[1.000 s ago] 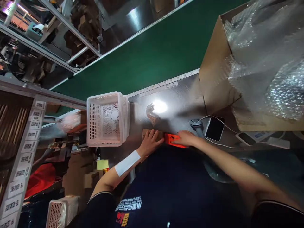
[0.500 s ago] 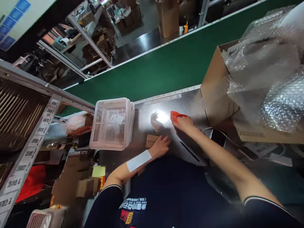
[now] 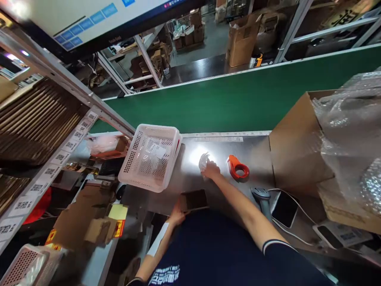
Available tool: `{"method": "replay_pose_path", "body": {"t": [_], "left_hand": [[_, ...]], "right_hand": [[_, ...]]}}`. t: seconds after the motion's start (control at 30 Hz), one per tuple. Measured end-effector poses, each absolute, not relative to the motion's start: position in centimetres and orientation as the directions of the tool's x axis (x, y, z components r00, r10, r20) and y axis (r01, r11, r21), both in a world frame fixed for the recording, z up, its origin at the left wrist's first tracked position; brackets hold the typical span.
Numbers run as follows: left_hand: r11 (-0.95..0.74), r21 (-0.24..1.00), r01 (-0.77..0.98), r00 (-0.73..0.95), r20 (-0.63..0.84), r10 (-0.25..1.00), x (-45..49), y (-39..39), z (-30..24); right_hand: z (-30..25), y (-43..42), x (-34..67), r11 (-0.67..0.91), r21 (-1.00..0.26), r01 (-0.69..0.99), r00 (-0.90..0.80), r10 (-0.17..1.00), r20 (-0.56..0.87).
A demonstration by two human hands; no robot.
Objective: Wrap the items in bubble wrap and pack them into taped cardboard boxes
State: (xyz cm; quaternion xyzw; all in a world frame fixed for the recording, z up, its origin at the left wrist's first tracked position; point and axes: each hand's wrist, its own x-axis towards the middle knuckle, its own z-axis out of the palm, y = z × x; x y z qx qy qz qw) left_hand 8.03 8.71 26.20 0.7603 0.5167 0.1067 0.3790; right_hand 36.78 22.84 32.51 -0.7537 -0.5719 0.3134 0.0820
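My left hand (image 3: 176,214) is closed on the left end of a small brown cardboard box (image 3: 194,200), close to my body. The box seems open, its dark inside facing up. Over the metal table, my right hand (image 3: 212,171) has its fingers closed on a small clear plastic packet (image 3: 204,161); what the packet contains cannot be made out. To the right of that hand lies a red tape dispenser (image 3: 238,169) with a round ring, touched by neither hand.
Stacked white plastic baskets (image 3: 149,182) stand to the left. A large carton (image 3: 294,135) with bubble wrap (image 3: 348,119) stands on the right, near a barcode scanner (image 3: 262,198) and a phone (image 3: 285,209). Behind the table runs a green conveyor belt (image 3: 208,107); a monitor (image 3: 98,24) hangs above.
My right hand has let go of the red tape dispenser and moved left onto the plastic packet. My left hand has gripped the small box, now nearer my body. The view has shifted.
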Motion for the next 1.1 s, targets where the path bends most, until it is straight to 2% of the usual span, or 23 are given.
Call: {"method": "replay_pose_path", "body": {"t": [0.13, 0.23, 0.33, 0.43, 0.53, 0.63, 0.7, 0.8, 0.87, 0.97, 1.03, 1.1], "left_hand": [[-0.12, 0.686, 0.717, 0.384, -0.245, 0.89, 6.5, 10.7, 29.3], [-0.159, 0.732, 0.662, 0.329, -0.093, 0.94, 7.1, 13.1, 33.8], [-0.284, 0.802, 0.525, 0.403, 0.059, 0.913, 10.9, 15.8, 38.0], [-0.267, 0.878, 0.398, 0.524, 0.022, 0.851, 15.3, 17.8, 40.4], [-0.118, 0.958, 0.26, 0.632, -0.076, 0.771, 17.2, 18.2, 41.0], [0.055, 0.985, 0.166, 0.693, -0.156, 0.704, 16.3, 17.3, 40.7], [0.143, 0.979, 0.147, 0.704, -0.205, 0.68, 15.0, 16.3, 40.1], [0.228, 0.962, 0.15, 0.636, -0.27, 0.722, 12.9, 14.7, 38.6], [0.199, 0.963, 0.184, 0.545, -0.268, 0.794, 11.6, 13.6, 37.5], [-0.037, 0.921, 0.387, 0.464, -0.16, 0.872, 10.1, 12.2, 35.9], [-0.217, 0.802, 0.557, 0.475, -0.093, 0.875, 9.3, 11.2, 35.2], [-0.308, 0.686, 0.659, 0.487, -0.078, 0.87, 8.9, 10.3, 34.6]], "right_hand": [[31.9, 22.1, 38.1, -0.36, -0.562, 0.745, 0.139, 0.907, -0.398], [33.3, 20.5, 39.9, -0.307, -0.671, 0.675, 0.057, 0.928, -0.368], [35.7, 17.9, 40.1, -0.202, -0.779, 0.593, -0.056, 0.955, -0.29], [38.0, 14.3, 39.3, -0.063, -0.862, 0.503, -0.152, 0.975, -0.16], [39.6, 10.7, 38.7, 0.032, -0.895, 0.445, -0.178, 0.983, -0.054], [40.5, 8.6, 38.3, 0.006, -0.905, 0.426, -0.12, 0.991, -0.05], [40.8, 8.5, 38.0, 0.0, -0.912, 0.41, -0.192, 0.978, -0.086], [40.8, 9.9, 37.0, 0.006, -0.916, 0.402, -0.394, 0.904, -0.167], [40.4, 11.0, 35.9, 0.014, -0.898, 0.44, -0.433, 0.879, -0.198], [39.2, 11.8, 34.3, 0.119, -0.83, 0.546, -0.486, 0.851, -0.198], [38.2, 11.6, 33.5, 0.248, -0.732, 0.635, -0.569, 0.791, -0.225], [37.2, 11.2, 32.8, 0.361, -0.585, 0.727, -0.61, 0.73, -0.308]]}}
